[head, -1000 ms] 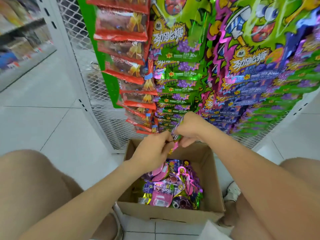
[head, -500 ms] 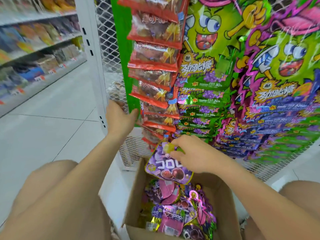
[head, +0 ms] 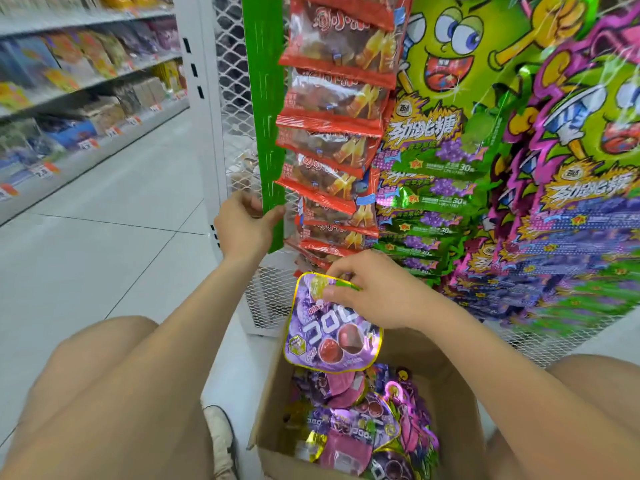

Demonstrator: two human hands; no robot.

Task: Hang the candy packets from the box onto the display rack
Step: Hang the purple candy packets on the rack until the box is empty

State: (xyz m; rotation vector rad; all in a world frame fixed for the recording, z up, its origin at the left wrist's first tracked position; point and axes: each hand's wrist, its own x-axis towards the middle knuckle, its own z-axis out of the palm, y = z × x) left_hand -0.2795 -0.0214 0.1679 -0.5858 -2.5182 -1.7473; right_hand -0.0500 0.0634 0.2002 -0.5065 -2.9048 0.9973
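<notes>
My right hand [head: 377, 292] pinches the top edge of a purple candy packet [head: 329, 336], which hangs above the open cardboard box [head: 460, 427]. Several more purple and pink packets [head: 356, 427] lie in the box. My left hand [head: 244, 225] grips the lower end of a green hanging display strip [head: 268, 126] with its fingers and thumb curled round it. The strip hangs bare in front of the white mesh rack [head: 235, 98].
Red snack bags [head: 332, 109] hang in a column right of the green strip, then green and purple candy bags [head: 485, 168]. Stocked shelves [head: 69, 98] line the aisle at left. My knees flank the box on the white tiled floor [head: 104, 237].
Both hands rose from the box. My left hand went up-left and took hold of the green strip. My right hand lifted the purple packet clear of the box.
</notes>
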